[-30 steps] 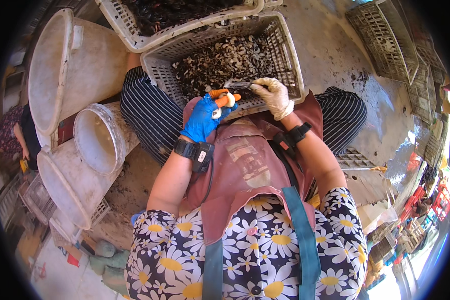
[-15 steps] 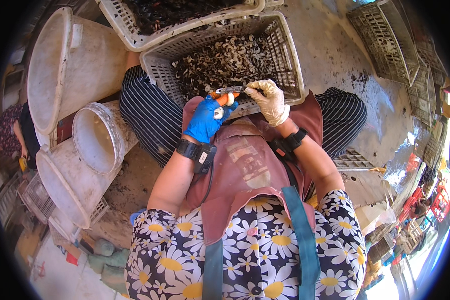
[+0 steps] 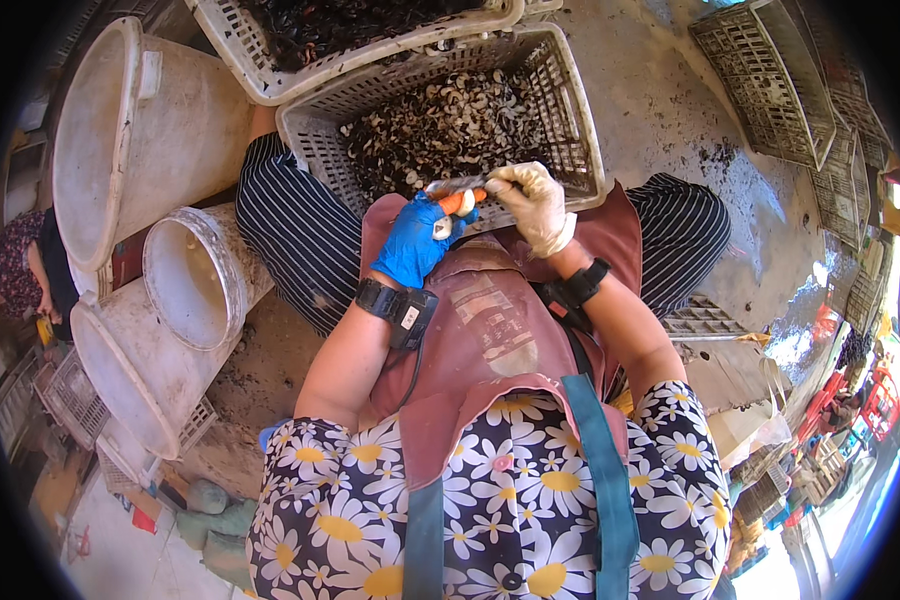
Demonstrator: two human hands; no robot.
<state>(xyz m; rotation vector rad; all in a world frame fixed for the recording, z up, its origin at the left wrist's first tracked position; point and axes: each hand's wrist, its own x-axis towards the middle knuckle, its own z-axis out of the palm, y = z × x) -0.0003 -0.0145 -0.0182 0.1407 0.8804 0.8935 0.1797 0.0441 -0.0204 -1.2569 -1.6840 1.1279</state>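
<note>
My left hand (image 3: 413, 243), in a blue glove with orange and white wrappings at the fingers, is closed around a slim greyish piece (image 3: 457, 185) whose kind I cannot make out. Opposite it, my right hand (image 3: 536, 208) in a cream glove pinches the right end of that piece between thumb and fingertips. Both hands are close together above the near rim of a pale slatted plastic basket (image 3: 590, 130). Inside the basket lies a heap of small curled pieces (image 3: 450, 125), some dark, some whitish.
A second crate (image 3: 260, 88) with dark reddish contents overlaps the basket's far side. Large white tubs (image 3: 120, 140) and a bucket (image 3: 238, 290) lie tipped at my left. Slatted crates (image 3: 760, 85) stand at the right on the wet, dirty floor. Someone else's arm (image 3: 38, 275) shows far left.
The slim piece now tilts slightly, its right end blurred, and my right hand's fingers have shifted a little left and turned downward. My left hand has barely moved.
</note>
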